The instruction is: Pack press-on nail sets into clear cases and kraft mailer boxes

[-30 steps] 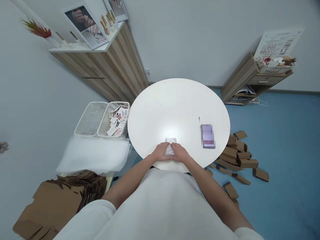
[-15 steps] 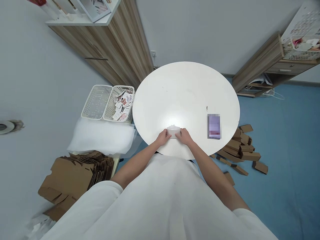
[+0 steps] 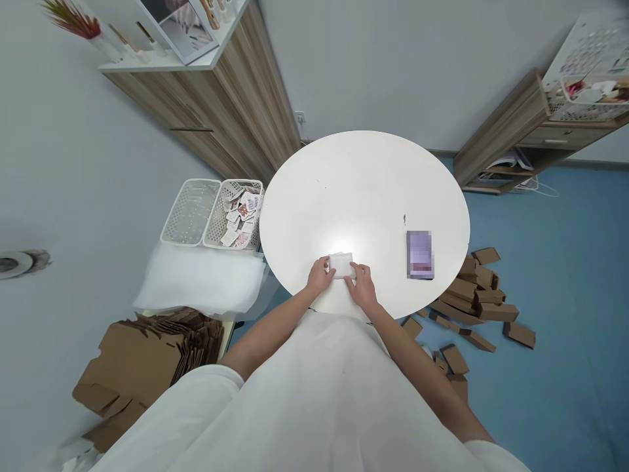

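Observation:
A small white rectangular packet (image 3: 341, 265), seemingly wrapped in thin foam sheet, lies near the front edge of the round white table (image 3: 363, 177). My left hand (image 3: 320, 275) is closed on its left end, thumb at the lower corner. On the opposite end my right hand (image 3: 362, 286) grips it with thumb and bent fingers. What is inside the wrapping cannot be seen. To the right on the table lies a purple rectangular item (image 3: 419, 254), its surface pixelated.
Left of the table stand a white basket of printed cards (image 3: 209, 226) and a clear-looking bin (image 3: 170, 219). White foam sheets (image 3: 201, 278) and flattened cardboard boxes (image 3: 132, 360) lie nearer me. Several small brown boxes (image 3: 496, 311) are scattered on the blue floor at right.
The packet, tilted with a raised flap before, now looks flatter against the table. My right hand has shifted its fingers along the right end. The view has tipped slightly.

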A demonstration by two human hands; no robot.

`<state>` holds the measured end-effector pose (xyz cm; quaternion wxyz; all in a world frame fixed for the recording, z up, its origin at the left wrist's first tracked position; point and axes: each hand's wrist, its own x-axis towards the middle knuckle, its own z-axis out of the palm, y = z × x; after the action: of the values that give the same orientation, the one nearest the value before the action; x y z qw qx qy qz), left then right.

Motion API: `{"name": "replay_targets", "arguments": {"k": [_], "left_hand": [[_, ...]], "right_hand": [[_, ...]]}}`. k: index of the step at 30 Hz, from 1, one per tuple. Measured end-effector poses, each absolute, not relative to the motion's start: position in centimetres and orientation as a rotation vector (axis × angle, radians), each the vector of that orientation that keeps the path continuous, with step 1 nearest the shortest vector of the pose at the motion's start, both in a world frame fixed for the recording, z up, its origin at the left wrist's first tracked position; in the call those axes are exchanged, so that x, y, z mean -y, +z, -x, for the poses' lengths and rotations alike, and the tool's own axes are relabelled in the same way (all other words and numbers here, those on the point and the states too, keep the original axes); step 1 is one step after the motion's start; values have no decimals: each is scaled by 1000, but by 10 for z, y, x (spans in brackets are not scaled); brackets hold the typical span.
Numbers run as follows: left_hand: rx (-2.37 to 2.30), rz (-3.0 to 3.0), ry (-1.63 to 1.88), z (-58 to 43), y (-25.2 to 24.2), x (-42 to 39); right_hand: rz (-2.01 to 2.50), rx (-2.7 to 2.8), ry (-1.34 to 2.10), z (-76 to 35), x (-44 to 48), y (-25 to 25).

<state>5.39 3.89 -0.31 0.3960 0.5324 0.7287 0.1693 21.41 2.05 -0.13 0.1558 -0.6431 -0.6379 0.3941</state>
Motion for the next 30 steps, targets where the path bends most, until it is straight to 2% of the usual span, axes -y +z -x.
{"name": "replay_targets", "arguments": {"k": [15,30], "left_hand": [[-1791,-1128,525,-37,-6,-31],[-1871,-1018,796,96,-14,-74]], "right_hand": [[1861,1592,1359,-186,-17,2],[1739,1651,1425,-39,-94,1]]}}
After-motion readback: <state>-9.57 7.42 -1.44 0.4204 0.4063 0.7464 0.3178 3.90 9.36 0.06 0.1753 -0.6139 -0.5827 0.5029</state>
